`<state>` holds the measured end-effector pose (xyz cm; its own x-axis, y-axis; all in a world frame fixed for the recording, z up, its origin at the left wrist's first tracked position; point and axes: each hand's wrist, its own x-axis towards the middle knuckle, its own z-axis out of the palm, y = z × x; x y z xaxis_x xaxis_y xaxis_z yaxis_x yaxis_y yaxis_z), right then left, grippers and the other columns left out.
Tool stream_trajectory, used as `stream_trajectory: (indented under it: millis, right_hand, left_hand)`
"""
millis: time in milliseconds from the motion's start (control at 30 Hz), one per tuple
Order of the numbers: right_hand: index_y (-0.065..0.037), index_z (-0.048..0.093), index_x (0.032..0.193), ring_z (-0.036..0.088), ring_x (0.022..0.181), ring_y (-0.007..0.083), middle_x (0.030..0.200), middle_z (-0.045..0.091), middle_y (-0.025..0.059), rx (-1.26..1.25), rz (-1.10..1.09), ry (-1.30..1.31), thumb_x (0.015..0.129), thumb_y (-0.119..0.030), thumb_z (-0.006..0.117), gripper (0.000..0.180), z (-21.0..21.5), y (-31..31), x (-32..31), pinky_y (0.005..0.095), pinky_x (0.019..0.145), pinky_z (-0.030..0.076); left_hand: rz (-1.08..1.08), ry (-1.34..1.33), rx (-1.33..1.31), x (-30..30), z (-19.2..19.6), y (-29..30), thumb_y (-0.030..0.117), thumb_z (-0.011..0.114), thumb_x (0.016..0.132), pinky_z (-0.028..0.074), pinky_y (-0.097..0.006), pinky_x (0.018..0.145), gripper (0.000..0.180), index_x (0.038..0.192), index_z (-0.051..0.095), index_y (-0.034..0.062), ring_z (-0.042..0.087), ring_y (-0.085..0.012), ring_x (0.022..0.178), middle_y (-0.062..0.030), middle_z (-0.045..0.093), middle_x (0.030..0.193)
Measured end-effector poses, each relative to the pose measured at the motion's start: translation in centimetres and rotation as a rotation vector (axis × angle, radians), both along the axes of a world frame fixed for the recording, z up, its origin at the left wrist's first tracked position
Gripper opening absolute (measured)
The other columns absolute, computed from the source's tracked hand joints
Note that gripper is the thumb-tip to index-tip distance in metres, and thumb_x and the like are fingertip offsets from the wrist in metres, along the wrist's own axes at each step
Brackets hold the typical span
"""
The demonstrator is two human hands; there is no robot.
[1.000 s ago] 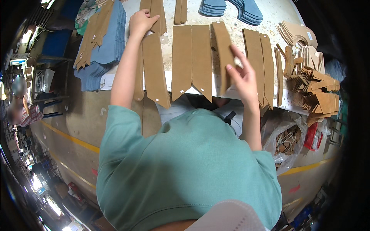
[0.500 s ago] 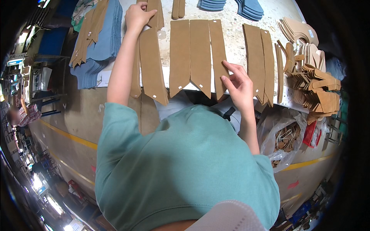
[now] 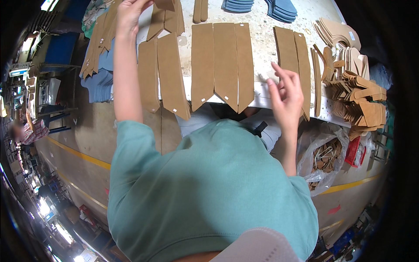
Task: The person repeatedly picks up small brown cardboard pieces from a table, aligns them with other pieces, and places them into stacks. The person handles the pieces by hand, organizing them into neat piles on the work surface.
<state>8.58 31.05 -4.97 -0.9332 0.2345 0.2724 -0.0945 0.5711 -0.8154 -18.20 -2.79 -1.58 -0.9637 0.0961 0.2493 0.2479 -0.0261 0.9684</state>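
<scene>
At the far left of the table my left hand pinches the edge of a brown leather piece, lifted and partly cut off by the upper edge. Below it lies a pair of brown pointed strips marked with small white stickers. My right hand is off the table surface with fingers apart, holding nothing. It sits between three brown strips lying side by side in the middle and a stack of brown strips on the right.
Blue cut pieces lie at the back edge, and more blue sheets hang at the left under brown strips. Tan and brown stacked pieces crowd the right end. Below stands a clear plastic bag of scraps beside a red basket.
My left hand has moved left, raising a brown piece. My right hand has let go of the third middle strip, now close against its neighbour, and moved right.
</scene>
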Motion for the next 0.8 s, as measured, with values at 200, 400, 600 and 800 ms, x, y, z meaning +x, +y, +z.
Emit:
stream_trajectory:
  millis: [200,400,600,800]
  right_hand:
    - [-0.011,0.069,0.120,0.056,0.076,0.0061,0.100,0.060,0.0031,-0.218,0.004,0.040,0.091,-0.006,0.065,0.030,0.2,1.8,-1.7,0.0193,0.060,0.047]
    - [-0.006,0.063,0.128,0.058,0.082,0.0065,0.103,0.062,0.0020,-0.492,0.068,-0.023,0.099,-0.013,0.057,0.031,-0.6,2.1,-2.7,0.0205,0.074,0.049]
    - [-0.010,0.054,0.138,0.063,0.080,0.0116,0.104,0.067,0.0092,-0.338,0.037,-0.282,0.101,-0.020,0.051,0.038,-2.1,2.2,-3.1,0.0256,0.076,0.052]
    - [-0.005,0.057,0.131,0.067,0.080,0.0218,0.109,0.063,0.0147,-0.080,0.036,-0.133,0.086,0.001,0.062,0.047,-2.0,1.2,-2.8,0.0321,0.075,0.054]
  left_hand:
    - [-0.068,-0.014,0.041,4.5,4.6,6.7,0.006,0.067,0.089,0.054,-0.026,0.082,0.027,0.116,0.067,0.0011,0.068,-0.0137,0.091,-0.0069,0.070,0.105]
    - [-0.302,0.077,0.054,11.3,3.4,13.1,0.020,0.074,0.085,0.053,-0.029,0.085,0.049,0.130,0.060,0.0081,0.068,-0.0157,0.095,-0.0079,0.072,0.103]
    - [-0.710,-0.221,-0.370,19.4,-0.8,13.9,0.011,0.067,0.091,0.054,-0.030,0.090,0.045,0.133,0.055,0.0040,0.063,-0.0164,0.104,-0.0113,0.055,0.125]
    - [-0.195,0.285,-0.844,23.8,-4.4,13.5,0.025,0.072,0.085,0.039,-0.047,0.107,0.049,0.130,0.059,0.0079,0.047,-0.0357,0.130,-0.0147,0.050,0.139]
